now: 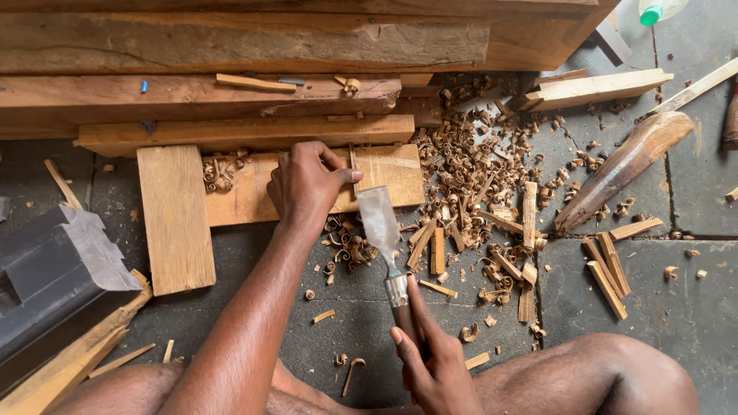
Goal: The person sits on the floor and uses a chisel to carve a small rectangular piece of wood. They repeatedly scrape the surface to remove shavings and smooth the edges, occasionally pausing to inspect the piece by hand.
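Observation:
My left hand (306, 184) presses down on a flat light wooden board (246, 188) on the floor, its fingers pinching a thin wood sliver (354, 161) that stands on the board. My right hand (434, 361) grips the dark handle of a wide chisel (382, 223). The chisel's steel blade points up toward the board's right end, close to the left thumb. Curled shavings (461, 169) lie just right of the board and under the blade.
Long planks (231, 46) are stacked at the top. A short board (175, 219) lies at left beside a dark grey block (54, 269). A curved wooden piece (623, 169), split sticks (607, 269) and a plastic bottle (657, 11) sit at right. My knee (600, 376) is low right.

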